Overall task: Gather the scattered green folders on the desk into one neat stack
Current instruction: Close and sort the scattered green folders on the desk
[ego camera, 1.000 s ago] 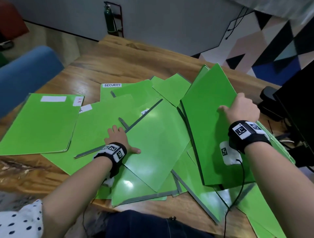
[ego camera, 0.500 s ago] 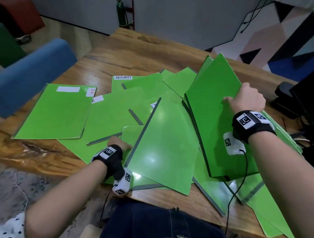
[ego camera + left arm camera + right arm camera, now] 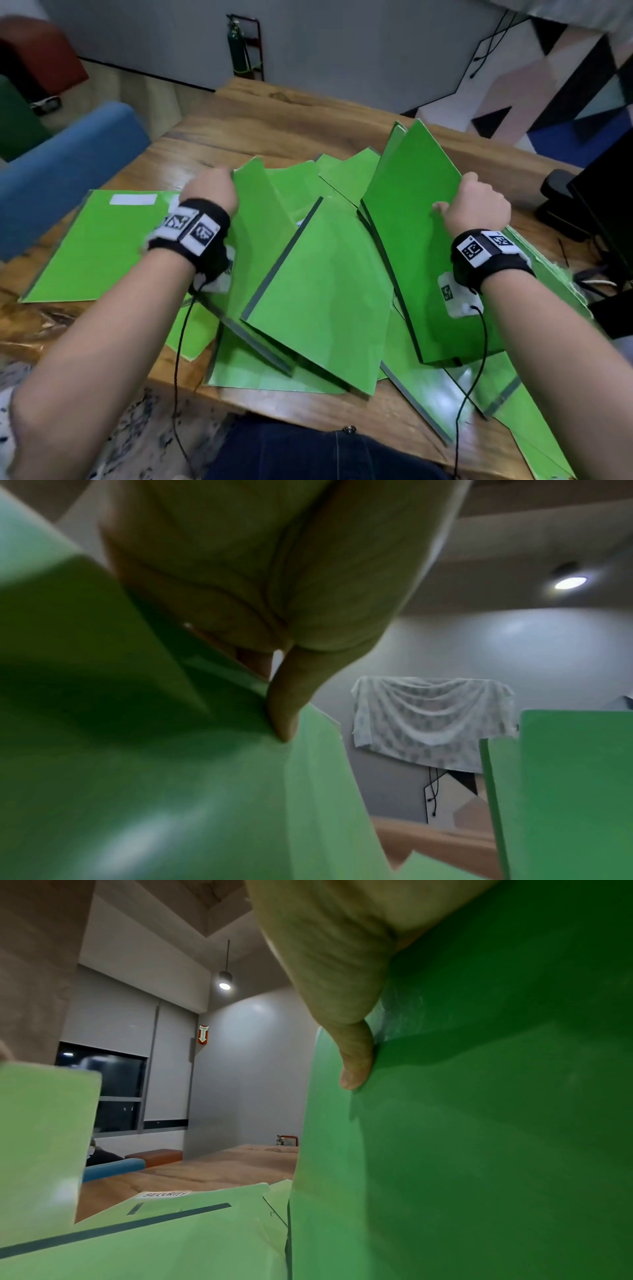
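On the wooden desk, flat glossy green folders lie fanned and overlapping, most not yet squared up. My right hand clamps a tilted bundle of green folders at the desk's right side, thumb pressed on the front cover, upright so more can join, I judge. My left hand pinches the top edge of one raised green folder left of that bundle, fingers curled tight, likely to bring it across.

Glossy smooth green folders on grainy varnished wooden desk
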Motion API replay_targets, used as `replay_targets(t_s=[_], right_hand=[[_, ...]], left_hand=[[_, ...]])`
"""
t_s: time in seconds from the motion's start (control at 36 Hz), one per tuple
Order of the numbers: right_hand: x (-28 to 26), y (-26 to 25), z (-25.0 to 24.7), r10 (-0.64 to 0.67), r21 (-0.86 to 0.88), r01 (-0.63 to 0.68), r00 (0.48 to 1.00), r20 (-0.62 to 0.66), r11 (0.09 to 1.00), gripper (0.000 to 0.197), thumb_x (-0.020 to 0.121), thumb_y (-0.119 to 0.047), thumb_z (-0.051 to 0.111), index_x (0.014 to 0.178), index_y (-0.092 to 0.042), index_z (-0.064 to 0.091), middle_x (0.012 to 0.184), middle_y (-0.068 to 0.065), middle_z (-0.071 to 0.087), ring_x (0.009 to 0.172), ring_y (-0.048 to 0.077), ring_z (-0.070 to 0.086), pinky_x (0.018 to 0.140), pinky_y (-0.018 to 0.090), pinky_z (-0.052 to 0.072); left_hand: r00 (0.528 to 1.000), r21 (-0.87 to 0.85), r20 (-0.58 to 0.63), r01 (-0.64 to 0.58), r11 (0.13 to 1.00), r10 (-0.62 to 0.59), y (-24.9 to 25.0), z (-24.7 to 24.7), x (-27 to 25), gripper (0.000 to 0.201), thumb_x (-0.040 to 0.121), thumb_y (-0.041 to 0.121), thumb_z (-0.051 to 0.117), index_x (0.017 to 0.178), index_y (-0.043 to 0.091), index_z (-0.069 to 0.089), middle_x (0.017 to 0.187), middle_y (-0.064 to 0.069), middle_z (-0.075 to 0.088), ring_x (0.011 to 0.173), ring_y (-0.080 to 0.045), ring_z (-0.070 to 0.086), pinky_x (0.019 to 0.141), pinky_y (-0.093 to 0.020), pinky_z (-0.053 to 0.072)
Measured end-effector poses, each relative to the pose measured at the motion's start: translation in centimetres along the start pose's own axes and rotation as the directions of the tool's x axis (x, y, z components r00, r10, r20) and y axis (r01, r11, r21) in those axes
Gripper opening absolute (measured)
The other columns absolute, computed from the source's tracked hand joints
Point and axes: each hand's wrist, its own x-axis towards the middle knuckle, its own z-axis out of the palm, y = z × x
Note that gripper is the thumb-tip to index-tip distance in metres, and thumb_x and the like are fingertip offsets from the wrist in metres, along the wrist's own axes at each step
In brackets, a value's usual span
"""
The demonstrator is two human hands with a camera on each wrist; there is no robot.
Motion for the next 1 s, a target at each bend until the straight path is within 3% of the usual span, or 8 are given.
replay_targets(t_s=[0.19,0.39,0.47,0.67,0.75,0.81,0.94,1.0], right_hand=[[0.6,0.5,-0.1,0.024,0.001,-0.024,0.999,0.021,1.0,0.049,0.085,-0.039,0.068,0.107,-0.001,0.047,0.1,0.021,0.064,0.09,0.038,0.065,0.062,0.035,0.039],[0.6,0.8,0.1,0.024,0.009,-0.025,0.999,0.025,1.0,0.047,0.085,-0.038,0.068,0.105,-0.001,0.048,0.099,0.021,0.065,0.09,0.038,0.065,0.062,0.035,0.038],[0.7,0.7,0.2,0.033,0.014,-0.034,0.999,0.029,0.999,0.047,0.085,-0.038,0.069,0.107,-0.002,0.048,0.102,0.021,0.065,0.092,0.038,0.065,0.065,0.035,0.04],[0.8,1.2,0.4,0.042,0.019,-0.042,0.999,0.032,0.999,0.05,0.084,-0.039,0.069,0.109,-0.001,0.048,0.102,0.022,0.065,0.092,0.038,0.065,0.064,0.034,0.038],[0.7,1.0,0.5,0.04,0.023,-0.04,0.999,0.029,0.999,0.049,0.085,-0.038,0.069,0.109,-0.001,0.048,0.101,0.022,0.066,0.091,0.038,0.065,0.064,0.034,0.038],[0.6,0.9,0.5,0.035,0.021,-0.036,0.999,0.024,0.999,0.048,0.085,-0.038,0.069,0.108,-0.001,0.049,0.1,0.022,0.066,0.091,0.038,0.065,0.063,0.034,0.038],[0.7,1.2,0.6,0.025,0.009,-0.025,1.0,0.01,1.0,0.048,0.084,-0.039,0.069,0.106,-0.001,0.048,0.099,0.022,0.066,0.089,0.038,0.065,0.063,0.035,0.039],[0.8,1.3,0.8,0.029,0.006,-0.029,1.0,0.01,1.0,0.048,0.084,-0.04,0.069,0.104,-0.002,0.048,0.098,0.021,0.066,0.088,0.037,0.066,0.064,0.036,0.042]], left_hand=[[0.942,0.265,-0.081,-0.295,0.918,0.326,6.1,-6.1,0.2,0.056,0.094,-0.003,0.032,0.14,0.028,0.042,0.129,-0.014,0.058,0.116,-0.028,0.056,0.108,-0.047,0.026],[0.7,0.421,-0.112,-0.609,0.672,0.705,11.4,-9.8,-1.4,0.051,0.094,0.0,0.041,0.132,0.032,0.051,0.108,0.0,0.066,0.109,-0.021,0.055,0.109,-0.046,0.016],[0.659,0.389,-0.011,-0.69,0.611,0.752,12.9,-10.0,-1.5,0.056,0.089,0.0,0.043,0.13,0.037,0.051,0.099,0.008,0.063,0.095,-0.019,0.052,0.1,-0.043,0.021],[0.687,0.19,0.287,-0.724,0.663,0.668,13.9,-3.2,0.6,0.054,0.092,0.008,0.046,0.134,0.042,0.046,0.132,0.007,0.057,0.118,-0.015,0.05,0.11,-0.046,0.016],[0.7,0.211,0.275,-0.713,0.669,0.659,12.9,1.4,1.0,0.046,0.094,0.024,0.052,0.135,0.042,0.043,0.121,0.007,0.062,0.121,-0.018,0.049,0.111,-0.049,0.013],[0.735,0.255,0.212,-0.677,0.69,0.644,12.0,3.9,1.1,0.057,0.089,0.037,0.058,0.141,0.041,0.033,0.136,0.006,0.05,0.132,-0.021,0.037,0.111,-0.054,0.01],[0.953,0.068,0.146,-0.276,0.959,0.264,7.2,8.2,1.1,0.093,0.072,0.052,0.072,0.147,0.026,0.023,0.151,-0.007,0.029,0.139,-0.026,0.027,0.113,-0.054,0.02],[0.973,0.042,0.231,-0.042,0.998,0.031,4.3,9.4,0.9,0.1,0.065,0.056,0.076,0.144,0.018,0.027,0.148,-0.012,0.031,0.137,-0.03,0.03,0.109,-0.051,0.03]])
